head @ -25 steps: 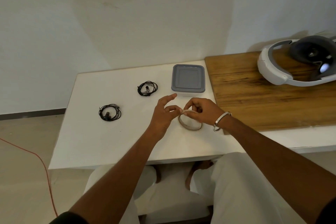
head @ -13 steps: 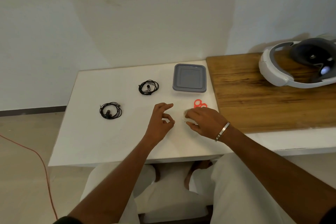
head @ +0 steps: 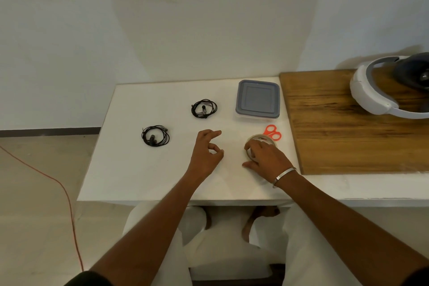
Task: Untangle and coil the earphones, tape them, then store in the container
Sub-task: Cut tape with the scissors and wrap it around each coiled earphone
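At the far left we see an orange cable (head: 62, 193) trailing across the floor beside the white table (head: 130, 169). On the table's left part lies the first set of black earphones (head: 155, 136), wound into a loose coil and flat on the surface. A second coil of black earphones (head: 204, 108) lies farther back and to the right, well apart from the first.

Next comes our left hand (head: 205, 154), raised just above the table near the middle. It holds nothing that we can make out — the index finger points forward, while the thumb and another fingertip are curled together into a small ring.

To its right, our right hand (head: 263, 158) lies over the clear tape roll (head: 257, 144), fingers bent down around its near rim and thumb spread on the table, grasping the roll where it sits flat. A metal bracelet (head: 284, 175) circles that wrist. Touching the roll's far edge are the orange scissors (head: 272, 132); only the handles show clearly.

Behind them stands the container (head: 258, 99), its grey lid on, near the back of the table — both earphone coils lie outside it, to its left. Right of the container a wooden board (head: 348, 127) covers the surface, and a white headset (head: 380, 97) rests on its far corner, cut by the edge of view.
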`<act>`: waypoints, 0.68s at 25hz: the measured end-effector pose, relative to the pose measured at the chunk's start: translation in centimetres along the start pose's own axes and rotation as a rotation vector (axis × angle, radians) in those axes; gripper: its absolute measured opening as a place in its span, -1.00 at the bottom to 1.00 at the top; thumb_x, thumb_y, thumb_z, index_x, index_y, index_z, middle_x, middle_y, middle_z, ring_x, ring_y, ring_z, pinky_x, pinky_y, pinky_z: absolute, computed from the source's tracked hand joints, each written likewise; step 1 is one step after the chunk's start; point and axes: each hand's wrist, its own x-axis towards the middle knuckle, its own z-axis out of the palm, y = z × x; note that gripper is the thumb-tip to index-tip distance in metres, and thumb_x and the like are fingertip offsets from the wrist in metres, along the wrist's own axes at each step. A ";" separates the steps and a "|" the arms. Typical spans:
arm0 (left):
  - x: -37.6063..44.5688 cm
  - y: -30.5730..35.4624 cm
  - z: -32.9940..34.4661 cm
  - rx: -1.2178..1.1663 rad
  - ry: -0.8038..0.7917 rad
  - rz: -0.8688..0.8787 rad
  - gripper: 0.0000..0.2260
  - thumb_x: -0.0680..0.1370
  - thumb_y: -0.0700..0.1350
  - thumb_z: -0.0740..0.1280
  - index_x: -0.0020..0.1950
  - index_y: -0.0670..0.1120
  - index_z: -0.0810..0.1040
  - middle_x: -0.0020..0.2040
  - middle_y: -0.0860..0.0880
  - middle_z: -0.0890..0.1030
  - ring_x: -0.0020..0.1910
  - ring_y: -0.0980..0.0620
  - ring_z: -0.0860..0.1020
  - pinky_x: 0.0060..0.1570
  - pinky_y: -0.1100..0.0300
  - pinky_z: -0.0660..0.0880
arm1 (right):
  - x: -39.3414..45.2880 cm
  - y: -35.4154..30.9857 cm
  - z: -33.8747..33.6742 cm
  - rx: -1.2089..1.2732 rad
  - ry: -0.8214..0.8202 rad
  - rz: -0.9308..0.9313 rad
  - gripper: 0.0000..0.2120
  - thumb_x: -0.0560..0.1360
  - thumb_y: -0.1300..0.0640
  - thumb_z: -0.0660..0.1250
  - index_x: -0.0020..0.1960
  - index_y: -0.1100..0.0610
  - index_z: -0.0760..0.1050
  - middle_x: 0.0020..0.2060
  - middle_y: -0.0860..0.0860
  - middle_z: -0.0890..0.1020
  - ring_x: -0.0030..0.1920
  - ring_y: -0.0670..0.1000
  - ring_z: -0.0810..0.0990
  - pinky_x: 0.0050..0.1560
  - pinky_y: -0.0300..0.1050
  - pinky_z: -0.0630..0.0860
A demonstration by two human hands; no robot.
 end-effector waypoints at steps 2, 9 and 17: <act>-0.1 0.0 -0.3 -0.033 -0.026 -0.003 -0.56 0.49 -0.31 0.39 0.31 0.04 0.48 0.28 0.06 0.36 -0.10 0.17 0.56 0.01 0.38 0.50 | 0.1 -0.2 0.2 0.115 0.084 0.021 -0.60 0.47 -0.13 0.31 0.19 0.08 0.40 0.09 0.04 0.54 0.05 0.02 0.53 0.07 -0.13 0.50; -1.1 2.1 -1.6 -0.270 -0.144 -0.061 -0.67 0.56 -0.29 0.28 0.24 0.04 0.56 0.28 0.06 0.44 0.00 0.04 0.60 -0.07 0.25 0.57 | 3.2 -4.3 -1.1 0.671 0.354 0.086 -0.85 0.54 0.18 0.26 0.11 0.14 0.47 -0.08 0.02 0.55 -0.22 -0.10 0.48 -0.21 -0.36 0.41; -1.7 2.3 -4.3 -0.262 -0.247 0.023 -0.62 0.53 -0.32 0.28 0.11 0.16 0.61 0.26 0.07 0.48 -0.03 -0.02 0.60 -0.07 0.14 0.57 | 4.4 -4.9 -2.9 0.904 0.052 0.131 -0.74 0.57 0.00 0.20 0.13 0.09 0.56 -0.11 -0.05 0.59 -0.15 -0.04 0.53 -0.21 -0.22 0.49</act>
